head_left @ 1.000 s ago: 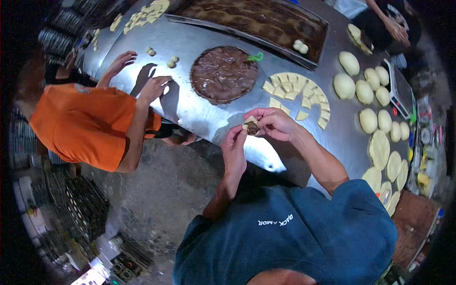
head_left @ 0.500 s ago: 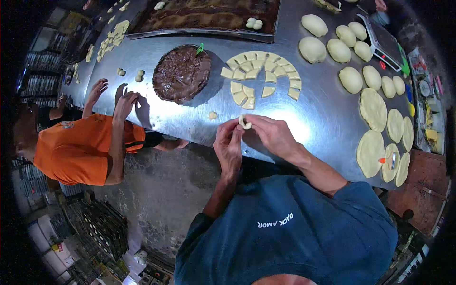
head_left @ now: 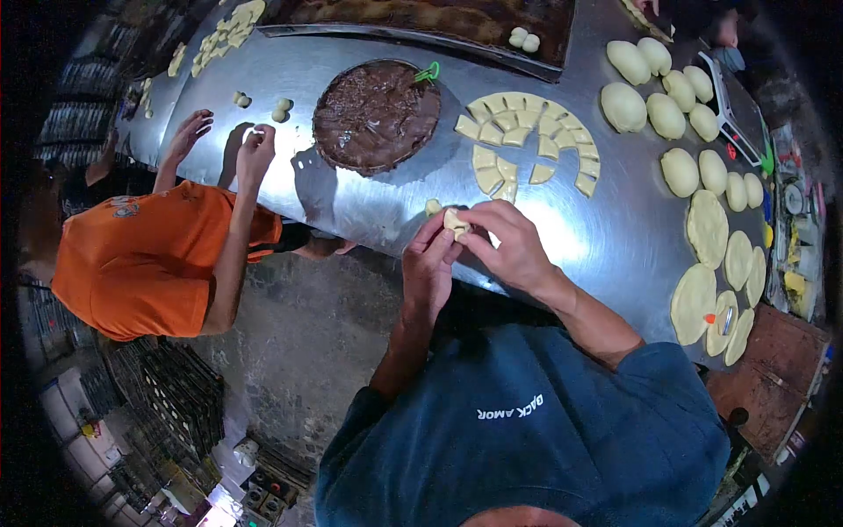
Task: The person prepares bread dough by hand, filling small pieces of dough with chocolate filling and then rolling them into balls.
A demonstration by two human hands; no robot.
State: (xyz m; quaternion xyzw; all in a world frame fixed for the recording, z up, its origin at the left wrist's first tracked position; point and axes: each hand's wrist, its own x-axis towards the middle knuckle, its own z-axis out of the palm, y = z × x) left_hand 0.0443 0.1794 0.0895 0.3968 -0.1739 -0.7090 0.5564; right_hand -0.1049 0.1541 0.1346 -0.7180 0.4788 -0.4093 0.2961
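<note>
Both my hands pinch one small piece of pale dough [head_left: 456, 220] over the near edge of the steel table [head_left: 606, 237]. My left hand [head_left: 428, 268] grips it from below and the left, while my right hand [head_left: 509, 241] closes over it from the right. Just beyond my fingers a small dough lump [head_left: 432, 206] lies on the steel. Farther back are several cut dough wedges [head_left: 527, 145] in an arc and a round pan of dark chocolate filling [head_left: 376, 114] with a green tool [head_left: 428, 72] at its rim.
A person in an orange shirt [head_left: 140, 255] stands at my left, hands [head_left: 255, 149] on small dough balls. Round dough balls [head_left: 680, 171] and flattened discs [head_left: 707, 228] fill the right side. A scale [head_left: 742, 119] sits far right, a dark tray [head_left: 421, 18] at the back.
The brown filling seen in the dough a second ago is now closed inside it. My hands stay pinched on the piece. The person in orange has raised both hands to the small balls.
</note>
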